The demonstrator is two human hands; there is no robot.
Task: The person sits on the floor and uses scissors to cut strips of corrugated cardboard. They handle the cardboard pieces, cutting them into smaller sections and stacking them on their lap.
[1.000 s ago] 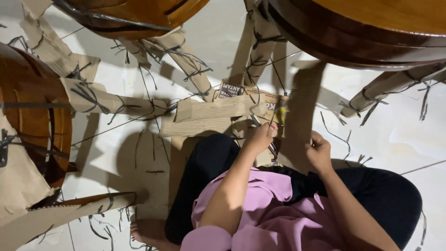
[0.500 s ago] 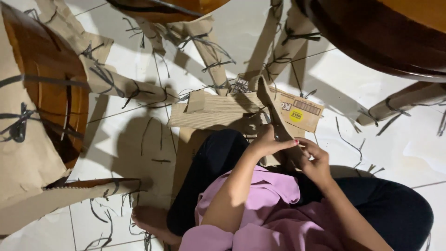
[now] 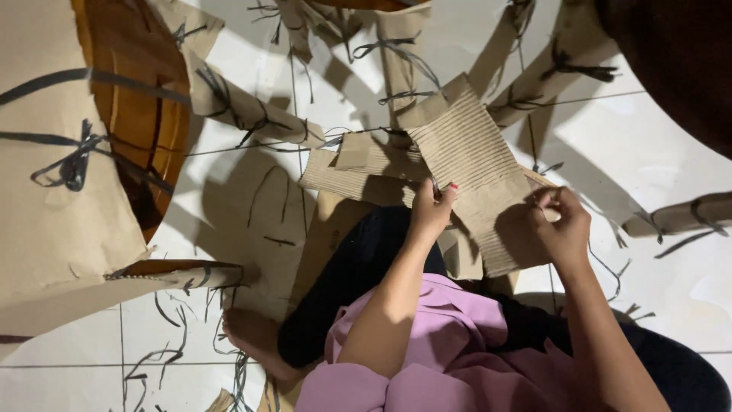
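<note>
You hold a corrugated cardboard sheet (image 3: 473,164) between your hands, over your lap: your left hand (image 3: 431,210) is closed on its left edge with fingers pinched around it, and your right hand (image 3: 564,225) is curled shut on its right edge near the lower corner. The sheet is tan, ribbed and roughly rectangular, tilted diagonally. Around you on the white tiled floor (image 3: 656,145) stand wooden furniture legs (image 3: 244,111) wrapped in brown paper and tied with black straps.

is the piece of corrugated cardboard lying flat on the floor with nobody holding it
No, the left hand and the right hand grip the corrugated cardboard sheet by its two edges.
</note>
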